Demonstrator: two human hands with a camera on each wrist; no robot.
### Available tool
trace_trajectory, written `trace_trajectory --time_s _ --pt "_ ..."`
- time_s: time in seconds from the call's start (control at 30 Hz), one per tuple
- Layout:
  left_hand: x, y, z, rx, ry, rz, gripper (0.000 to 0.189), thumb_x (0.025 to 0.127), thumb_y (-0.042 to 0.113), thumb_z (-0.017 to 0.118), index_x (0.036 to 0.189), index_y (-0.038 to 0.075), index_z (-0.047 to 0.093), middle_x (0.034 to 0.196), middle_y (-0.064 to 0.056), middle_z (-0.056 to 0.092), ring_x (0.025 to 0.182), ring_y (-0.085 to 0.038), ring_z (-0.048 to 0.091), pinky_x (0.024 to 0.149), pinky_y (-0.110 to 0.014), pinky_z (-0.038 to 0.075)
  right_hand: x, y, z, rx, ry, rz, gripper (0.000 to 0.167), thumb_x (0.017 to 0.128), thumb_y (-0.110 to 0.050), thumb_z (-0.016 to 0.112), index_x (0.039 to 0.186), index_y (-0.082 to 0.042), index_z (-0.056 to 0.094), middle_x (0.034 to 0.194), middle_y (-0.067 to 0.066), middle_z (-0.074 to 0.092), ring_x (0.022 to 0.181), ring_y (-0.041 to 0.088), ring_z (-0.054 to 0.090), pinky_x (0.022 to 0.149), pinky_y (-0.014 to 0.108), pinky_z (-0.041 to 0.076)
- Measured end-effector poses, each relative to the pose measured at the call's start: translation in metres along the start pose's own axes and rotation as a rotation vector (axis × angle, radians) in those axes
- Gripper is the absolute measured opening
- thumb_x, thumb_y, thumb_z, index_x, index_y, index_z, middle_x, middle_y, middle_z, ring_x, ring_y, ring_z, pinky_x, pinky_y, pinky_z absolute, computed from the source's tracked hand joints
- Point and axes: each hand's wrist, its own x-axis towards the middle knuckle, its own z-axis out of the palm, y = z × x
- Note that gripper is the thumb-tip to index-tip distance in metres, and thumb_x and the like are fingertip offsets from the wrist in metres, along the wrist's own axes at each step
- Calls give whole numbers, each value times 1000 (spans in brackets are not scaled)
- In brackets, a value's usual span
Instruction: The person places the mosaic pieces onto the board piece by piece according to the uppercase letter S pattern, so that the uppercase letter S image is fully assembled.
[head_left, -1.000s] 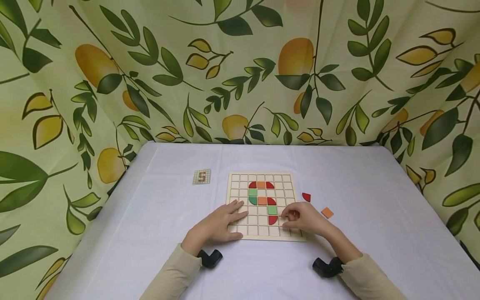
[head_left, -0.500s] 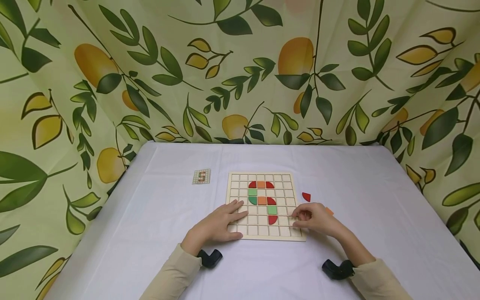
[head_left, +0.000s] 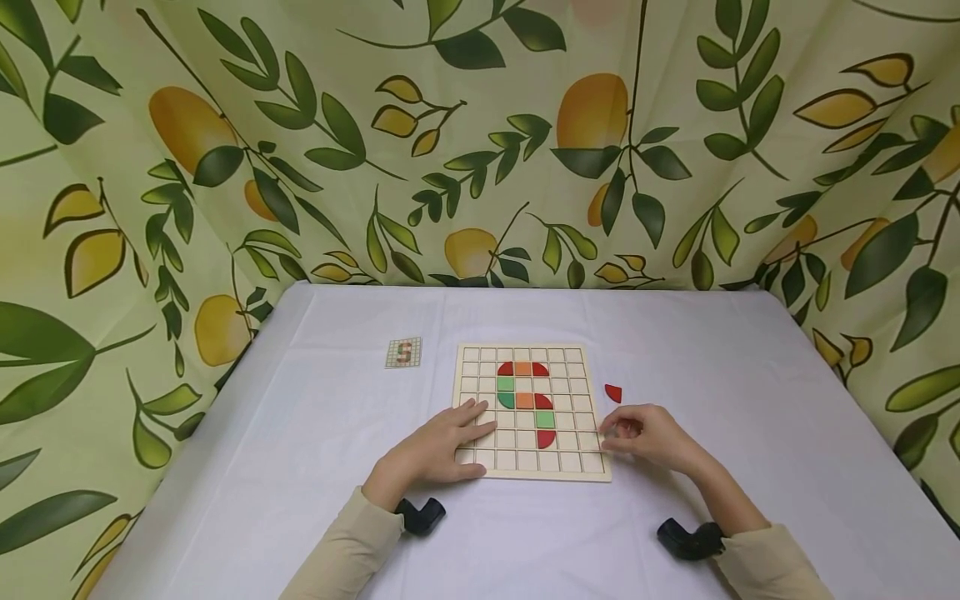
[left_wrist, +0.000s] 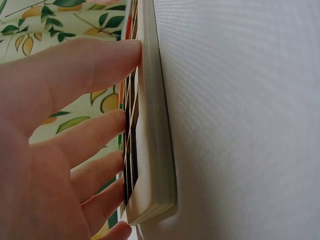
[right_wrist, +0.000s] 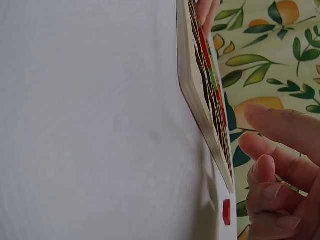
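A pale wooden grid board point(head_left: 515, 460) lies on the table, with red quarter-round tiles point(head_left: 546, 438), orange squares point(head_left: 524, 401) and green tiles point(head_left: 544, 420) set in its cells in an S-like shape. My left hand point(head_left: 442, 446) rests on the board's left side with fingers spread; in the left wrist view its thumb and fingertips touch the board's edge and face. My right hand point(head_left: 648, 435) hovers by the board's right edge, fingers loosely bent and holding nothing, as the right wrist view confirms. A loose red quarter-round tile point(head_left: 613, 392) lies just beyond it.
A small card point(head_left: 403, 352) with a grid and S-shaped picture lies left of the board. White cloth point(head_left: 337, 333) covers the table. A leaf-and-fruit patterned curtain point(head_left: 480, 167) stands behind and at both sides. Each wrist carries a black camera mount point(head_left: 690, 540).
My right hand has moved right, off the board's cells to beside its right edge. The loose orange square that lay to the right is now hidden from the head view. My left hand stays put.
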Motion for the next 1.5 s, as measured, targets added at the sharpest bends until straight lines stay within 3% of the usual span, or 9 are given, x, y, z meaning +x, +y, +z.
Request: trace_trajectory --time_s 0.4,1.0,1.5 --pt "1 1 -1 3 2 7 63 86 36 65 143 17 48 159 -8 33 150 -31 25 121 -50 28 -2 18 -17 3 38 13 18 78 -15 78 90 -4 70 68 -1 51 59 0 41 52 16 36" --pt "1 0 0 -1 -2 -4 64 86 36 66 144 18 47 159 -8 32 151 -30 24 122 -50 27 -5 48 -40 27 26 57 26 78 -13 77 100 1 71 72 -1 50 61 0 41 51 16 36" --pt "1 -1 1 2 -4 -3 64 86 38 65 144 19 47 160 -7 31 151 -30 24 122 -49 27 -9 68 -49 102 -51 68 36 79 -5 73 112 8 65 75 -1 45 62 2 39 51 19 33"
